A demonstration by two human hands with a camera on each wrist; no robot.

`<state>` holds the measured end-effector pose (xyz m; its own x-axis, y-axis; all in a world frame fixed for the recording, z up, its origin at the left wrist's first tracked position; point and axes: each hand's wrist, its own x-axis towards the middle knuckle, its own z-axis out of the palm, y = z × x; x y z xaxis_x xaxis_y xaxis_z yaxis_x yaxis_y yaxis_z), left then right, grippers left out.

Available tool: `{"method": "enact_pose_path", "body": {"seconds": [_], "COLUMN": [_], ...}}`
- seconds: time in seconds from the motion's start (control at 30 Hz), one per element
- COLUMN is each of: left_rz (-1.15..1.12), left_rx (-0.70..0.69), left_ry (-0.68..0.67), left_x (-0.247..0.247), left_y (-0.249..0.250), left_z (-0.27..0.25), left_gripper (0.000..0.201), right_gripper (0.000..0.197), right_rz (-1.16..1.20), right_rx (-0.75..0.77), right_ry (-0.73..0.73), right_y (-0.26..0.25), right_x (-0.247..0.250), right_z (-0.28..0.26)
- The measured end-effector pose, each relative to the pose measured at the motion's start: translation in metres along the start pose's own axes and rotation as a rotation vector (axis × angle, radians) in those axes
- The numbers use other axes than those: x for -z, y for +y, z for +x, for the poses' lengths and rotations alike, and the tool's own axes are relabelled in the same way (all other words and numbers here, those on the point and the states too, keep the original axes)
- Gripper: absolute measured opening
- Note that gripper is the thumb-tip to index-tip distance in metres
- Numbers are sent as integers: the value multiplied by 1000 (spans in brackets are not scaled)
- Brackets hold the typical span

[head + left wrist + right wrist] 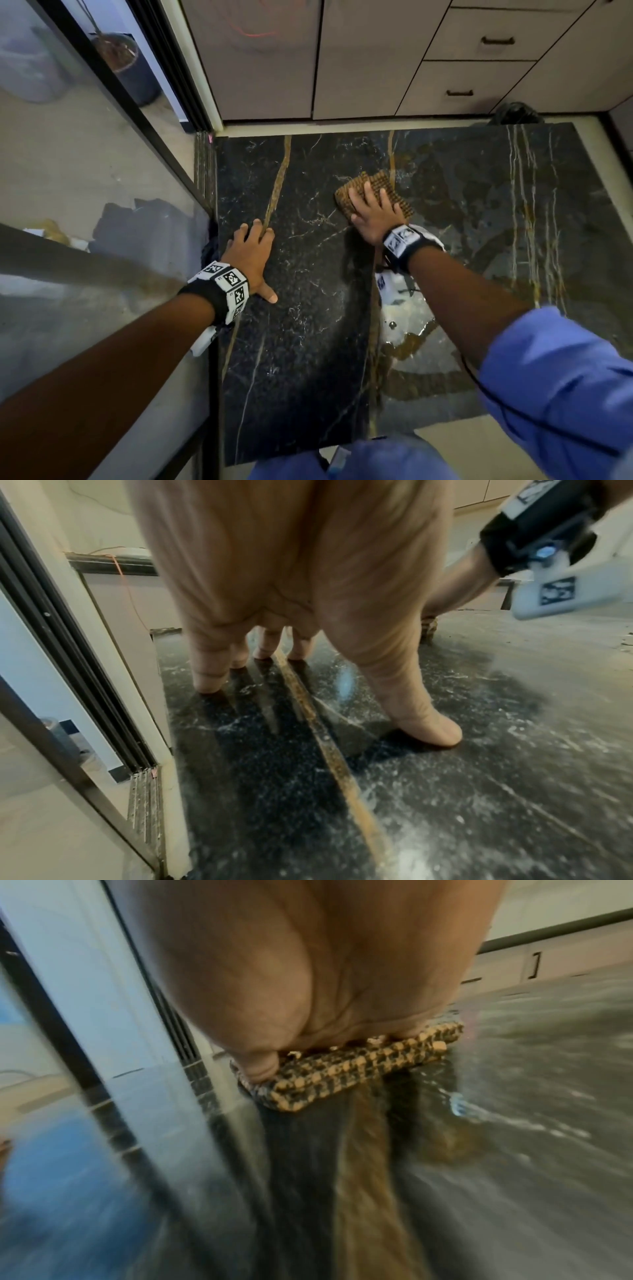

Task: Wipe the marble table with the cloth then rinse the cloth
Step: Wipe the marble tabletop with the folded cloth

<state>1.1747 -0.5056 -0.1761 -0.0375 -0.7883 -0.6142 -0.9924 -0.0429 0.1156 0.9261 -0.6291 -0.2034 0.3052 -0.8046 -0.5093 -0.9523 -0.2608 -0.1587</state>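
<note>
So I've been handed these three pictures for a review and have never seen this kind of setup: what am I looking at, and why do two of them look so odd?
No machine here: a person wears three cameras. The big picture is from the head, looking down at both hands. The two odd ones are from the wrists, looking along each palm. The surface is a black marble table with gold veins. The right hand presses flat on a folded brown checked cloth, wiping; that wrist view is blurred. The left hand holds nothing and rests spread on the marble near the glass panel. Cabinet drawers stand behind the table.
</note>
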Motion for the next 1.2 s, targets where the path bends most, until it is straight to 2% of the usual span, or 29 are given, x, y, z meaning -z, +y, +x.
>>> {"method": "enact_pose_path", "body": {"seconds": [0.1, 0.23, 0.3, 0.37, 0.43, 0.5, 0.57, 0.67, 0.77, 0.9, 1.03, 1.13, 1.2], "left_rz": [-2, 47, 78, 91, 61, 14, -18, -27, -36, -112, -191, -197, -185], "left_rx": [0, -16, -40, -68, -81, -65, -38, 8, 95, 168, 176, 189, 194], "left_ry": [-13, 11, 65, 143, 169, 143, 111, 69, 9, -94, -103, -98, -106], "left_x": [-3, -4, -7, -16, -31, -48, -60, -72, -81, -97, -105, -105, -105], "left_y": [0, 0, 6, 18, 34, 54, 75, 101, 121, 131, 132, 132, 133], "left_z": [-3, -9, -15, -26, -40, -55, -69, -90, -104, -112, -114, -113, -113], "left_gripper": [140, 133, 122, 106, 90, 85, 86, 89, 97, 118, 127, 127, 126], "right_gripper": [57, 61, 59, 57, 57, 57, 56, 54, 54, 53, 53, 51, 51], "right_rz": [49, -70, -105, -123, -128, -115, -64, -28, -121, -142, -143, -45, -5], "right_rx": [-56, 127, 217, 250, 211, 158, 122, 107, 244, 386, 308, 233, 215], "right_ry": [-19, 0, -5, -25, -32, -31, -47, -55, -19, -16, -23, -46, -66], "right_y": [-23, -41, -31, -7, 20, 33, 28, 6, -1, 31, 50, 31, 14], "right_x": [1, -33, -50, -50, -40, -25, -17, -25, -53, -73, -52, -45, -51], "right_z": [12, -49, -86, -99, -82, -56, -41, -57, -106, -146, -114, -97, -105]}}
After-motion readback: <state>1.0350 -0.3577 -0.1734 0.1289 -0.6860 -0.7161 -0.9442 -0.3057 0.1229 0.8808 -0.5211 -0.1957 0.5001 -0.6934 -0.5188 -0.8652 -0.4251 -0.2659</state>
